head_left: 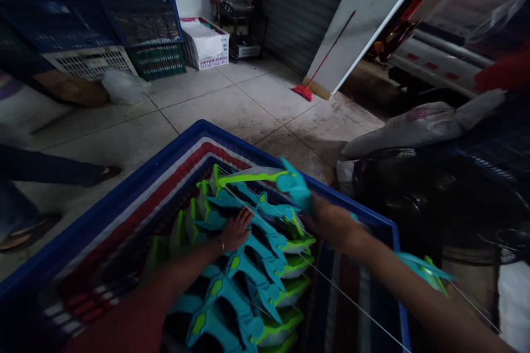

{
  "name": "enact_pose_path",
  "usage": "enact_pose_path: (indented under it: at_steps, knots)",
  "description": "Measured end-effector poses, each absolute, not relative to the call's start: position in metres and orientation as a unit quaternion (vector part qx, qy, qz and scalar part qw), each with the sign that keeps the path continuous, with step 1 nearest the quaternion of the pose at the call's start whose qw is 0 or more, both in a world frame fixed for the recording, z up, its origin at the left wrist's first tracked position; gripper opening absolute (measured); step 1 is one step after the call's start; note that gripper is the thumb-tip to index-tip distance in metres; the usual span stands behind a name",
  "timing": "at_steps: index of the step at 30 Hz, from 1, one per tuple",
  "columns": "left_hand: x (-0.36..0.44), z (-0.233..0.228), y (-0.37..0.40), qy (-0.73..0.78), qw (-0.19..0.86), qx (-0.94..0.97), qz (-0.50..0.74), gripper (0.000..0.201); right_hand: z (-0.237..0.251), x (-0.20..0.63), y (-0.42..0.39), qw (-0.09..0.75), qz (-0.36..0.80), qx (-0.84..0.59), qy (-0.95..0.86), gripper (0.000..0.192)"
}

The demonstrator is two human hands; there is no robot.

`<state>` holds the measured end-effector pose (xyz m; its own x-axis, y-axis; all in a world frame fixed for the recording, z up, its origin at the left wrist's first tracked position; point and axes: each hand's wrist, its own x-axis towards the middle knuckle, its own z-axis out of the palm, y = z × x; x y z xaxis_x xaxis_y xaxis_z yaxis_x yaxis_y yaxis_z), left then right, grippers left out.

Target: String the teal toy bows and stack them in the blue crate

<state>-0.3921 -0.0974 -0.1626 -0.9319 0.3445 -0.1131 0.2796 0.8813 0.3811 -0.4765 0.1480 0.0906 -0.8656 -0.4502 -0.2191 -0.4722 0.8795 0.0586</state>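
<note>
My left hand (237, 230) rests with its fingers stretched out on a stack of teal-and-green plastic pieces (234, 287). They lie nested in rows, with lime-green curved arms and thin white cords running across them. Blurred by motion, my right hand (331, 223) is closed on the teal end of a teal-and-green plastic piece (293, 185) at the far side of the stack. Its finger details are smeared. The stack sits in a blue crate (161, 157) lined with red, white and navy striped fabric (165, 190).
Beyond my right forearm hangs another teal-and-green piece (426, 271), partly hidden. A black net-like heap (418, 198) and white sacks (406, 129) lie at right. A red broom (303, 91) leans on a pillar. Crates (157, 60) stand at back left; a person's feet (31, 231) show at left.
</note>
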Motion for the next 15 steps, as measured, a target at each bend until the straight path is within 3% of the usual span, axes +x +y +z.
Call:
enact_pose_path:
  at_steps: [3, 7, 11, 15]
  knots:
    - [-0.389, -0.163, -0.098, 0.969, 0.059, 0.154, 0.185, 0.062, 0.044, -0.503, 0.067, 0.177, 0.08, -0.263, 0.945, 0.059]
    - [-0.387, -0.174, -0.099, 0.969, 0.049, 0.154, 0.186, 0.066, -0.046, -0.542, -0.013, 0.217, 0.067, -0.279, 0.933, 0.056]
    - [-0.385, -0.188, -0.101, 0.967, 0.046, 0.159, 0.193, 0.072, -0.115, -0.564, -0.035, 0.224, 0.054, -0.272, 0.934, 0.059]
    - [-0.379, -0.194, -0.099, 0.967, 0.06, 0.152, 0.194, 0.068, -0.148, -0.568, -0.03, 0.216, 0.042, -0.262, 0.94, 0.066]
